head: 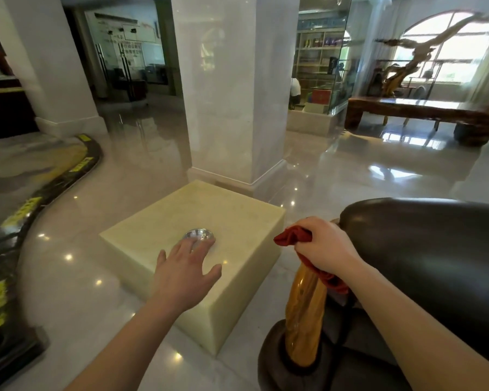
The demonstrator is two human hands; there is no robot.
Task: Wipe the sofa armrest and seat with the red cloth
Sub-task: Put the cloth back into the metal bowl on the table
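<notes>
- Plainly, two hands show, with one red cloth (294, 237), one pale stone block (237, 221), one glass dish (198, 235) and one dark sofa armrest (424, 249).
- Right hand (323, 246) is closed tight on the red cloth, bunched in the fist at the front end of the armrest, just above a polished wooden post (305, 314).
- One crumpled end of the cloth points left out of the fist; the other hangs down under the wrist, so its long axis runs roughly from upper left to lower right.
- Left hand (182, 275) holds nothing, fingers spread apart, palm down over the block, fingertips at the near rim of the dish.
- Sofa seat is barely in view at the lower right edge.
- Between block and sofa runs a narrow strip of glossy floor (96, 221); wide bare floor lies left, bounded by a dark curved border with yellow marks (54, 176).
- Beyond the block stands one white pillar (232, 94).
</notes>
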